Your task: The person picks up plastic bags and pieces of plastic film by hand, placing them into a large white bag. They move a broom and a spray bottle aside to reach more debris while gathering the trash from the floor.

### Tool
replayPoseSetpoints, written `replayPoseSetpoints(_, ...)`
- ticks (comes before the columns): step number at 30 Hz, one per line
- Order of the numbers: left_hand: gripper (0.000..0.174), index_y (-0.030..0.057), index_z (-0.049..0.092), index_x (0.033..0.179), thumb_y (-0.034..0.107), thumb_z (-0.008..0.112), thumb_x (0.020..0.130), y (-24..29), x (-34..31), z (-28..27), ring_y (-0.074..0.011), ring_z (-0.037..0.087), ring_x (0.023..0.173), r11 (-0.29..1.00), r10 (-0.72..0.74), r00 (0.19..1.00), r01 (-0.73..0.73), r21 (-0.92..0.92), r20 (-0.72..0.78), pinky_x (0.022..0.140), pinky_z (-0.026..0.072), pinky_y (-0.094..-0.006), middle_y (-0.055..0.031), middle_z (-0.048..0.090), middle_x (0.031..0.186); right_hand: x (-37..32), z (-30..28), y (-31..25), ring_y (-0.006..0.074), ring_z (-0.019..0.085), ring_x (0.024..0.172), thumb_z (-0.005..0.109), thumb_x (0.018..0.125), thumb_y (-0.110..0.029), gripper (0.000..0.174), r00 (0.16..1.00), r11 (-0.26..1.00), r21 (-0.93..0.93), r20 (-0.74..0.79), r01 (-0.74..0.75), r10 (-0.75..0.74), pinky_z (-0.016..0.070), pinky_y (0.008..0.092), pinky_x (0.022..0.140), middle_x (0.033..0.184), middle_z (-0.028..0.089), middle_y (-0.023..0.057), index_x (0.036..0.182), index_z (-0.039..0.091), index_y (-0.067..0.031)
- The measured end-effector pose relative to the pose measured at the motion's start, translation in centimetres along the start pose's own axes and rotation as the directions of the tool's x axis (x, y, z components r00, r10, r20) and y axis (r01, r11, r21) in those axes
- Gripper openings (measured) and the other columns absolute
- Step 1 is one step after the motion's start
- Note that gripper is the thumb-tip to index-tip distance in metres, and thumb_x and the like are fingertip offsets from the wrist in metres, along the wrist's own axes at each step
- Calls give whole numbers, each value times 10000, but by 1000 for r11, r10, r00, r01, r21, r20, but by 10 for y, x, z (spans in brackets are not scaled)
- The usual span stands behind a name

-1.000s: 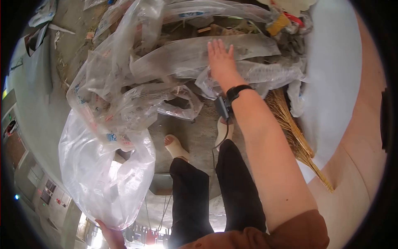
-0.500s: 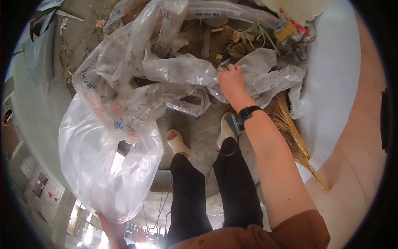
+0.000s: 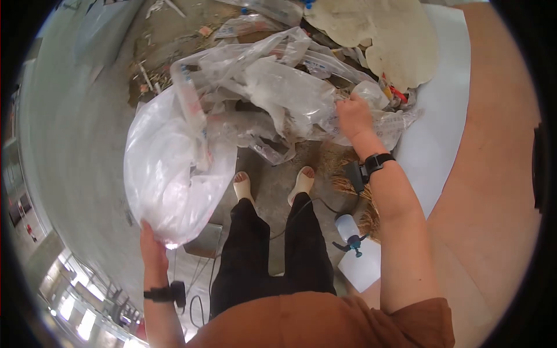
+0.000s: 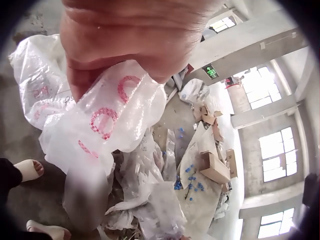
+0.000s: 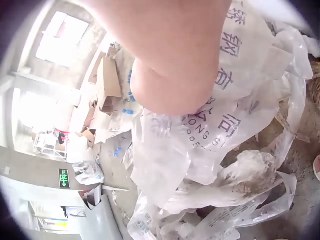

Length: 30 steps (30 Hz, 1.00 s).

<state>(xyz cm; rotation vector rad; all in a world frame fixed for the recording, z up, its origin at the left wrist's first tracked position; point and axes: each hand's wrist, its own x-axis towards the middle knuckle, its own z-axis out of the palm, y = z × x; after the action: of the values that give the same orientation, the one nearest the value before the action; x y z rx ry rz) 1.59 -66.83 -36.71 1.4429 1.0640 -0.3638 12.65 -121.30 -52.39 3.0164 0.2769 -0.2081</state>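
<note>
My left hand (image 3: 154, 249) grips the edge of a large clear plastic bag (image 3: 168, 168), which billows out in front of it. In the left wrist view, red ring-shaped print shows on the plastic bunched under the curled fingers. My right hand (image 3: 354, 119) holds a bunched part of the crumpled clear plastic sheeting (image 3: 290, 87), right of the middle of the pile. The right wrist view shows dark printed characters on this sheeting (image 5: 225, 100), with the fingertips hidden behind the hand. Folds of plastic stretch across the floor between the two hands.
A straw broom (image 3: 348, 180) lies beneath the right forearm, near a spray bottle (image 3: 348, 229) with a teal head. Cream sheet material (image 3: 400, 46) lies at the far right. Litter (image 3: 154, 75) is scattered on the floor at far left. A cardboard box (image 4: 215, 167) stands beyond the pile.
My right hand went from lying flat on the sheeting to gripping it. The plastic shifted and bunched up. My left hand, still holding the bag, came further into the head view, which also shifted.
</note>
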Motion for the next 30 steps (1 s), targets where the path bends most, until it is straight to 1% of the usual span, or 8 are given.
replayPoseSetpoints(4, 578, -39, 390, 1329, 418, 381, 974, 14, 3, 6, -232, 459, 1195, 997, 36, 999, -34, 76, -26, 987, 368, -327, -153, 459, 1322, 14, -60, -17, 249, 571, 937, 561, 726, -103, 59, 999, 999, 34, 20, 27, -28, 504, 372, 701, 790, 652, 61, 730, 618, -91)
replayPoseSetpoints(7, 641, -62, 379, 1330, 463, 382, 963, 15, 14, -3, -214, 489, 1148, 969, 160, 987, -154, 195, -11, 982, 361, -309, -137, 470, 1316, 26, -112, -40, 254, 572, 933, 547, 738, -83, 70, 993, 993, 22, 29, 116, -117, 527, 369, 706, 834, 647, 61, 752, 614, -75)
replayPoseSetpoints(9, 625, -93, 351, 1332, 422, 363, 978, 19, 14, -1, -243, 505, 1132, 912, 264, 964, -260, 316, 32, 955, 388, -317, -193, 503, 1265, 35, -140, -56, 246, 576, 929, 552, 732, -66, 71, 975, 975, 14, 26, 220, -220, 528, 364, 706, 845, 645, 54, 754, 619, -76)
replayPoseSetpoints(12, 663, -106, 331, 1336, 446, 366, 970, 36, 1, 10, -255, 507, 1131, 877, 351, 931, -366, 313, 104, 951, 387, -312, -213, 513, 1249, 49, -166, -83, 250, 576, 924, 558, 719, -50, 85, 961, 962, -11, 21, 274, -274, 530, 361, 708, 849, 645, 54, 764, 626, -73)
replayPoseSetpoints(16, 709, -98, 344, 1332, 496, 380, 948, 51, -8, 18, -262, 519, 1115, 907, 290, 952, -307, 290, 102, 942, 389, -318, -225, 527, 1225, 66, -192, -119, 254, 579, 923, 568, 704, -43, 88, 952, 952, -1, -22, 306, -306, 532, 353, 715, 830, 647, 59, 759, 631, -70)
replayPoseSetpoints(21, 692, -59, 385, 1326, 518, 360, 943, 74, -22, 24, -281, 525, 1103, 892, 328, 927, -367, 262, 183, 930, 392, -328, -218, 533, 1224, 89, -218, -177, 269, 593, 852, 547, 721, -79, 70, 906, 912, 73, -167, 404, -388, 516, 370, 703, 773, 632, 63, 758, 605, -84)
replayPoseSetpoints(27, 690, -52, 370, 1340, 514, 360, 946, 90, -42, 16, -276, 516, 1120, 891, 381, 896, -422, 168, 230, 938, 388, -330, -209, 530, 1229, 89, -232, -273, 286, 609, 829, 554, 714, -82, 95, 845, 848, 74, -169, 525, -508, 515, 361, 733, 790, 651, 100, 730, 642, -49)
replayPoseSetpoints(30, 668, -67, 383, 1329, 488, 379, 956, 107, -62, 10, -232, 498, 1117, 830, 441, 846, -512, 224, 298, 949, 379, -294, -165, 502, 1265, 75, -239, -322, 303, 617, 864, 552, 718, -74, 122, 842, 801, 263, -118, 538, -527, 515, 370, 751, 797, 652, 130, 762, 659, -33)
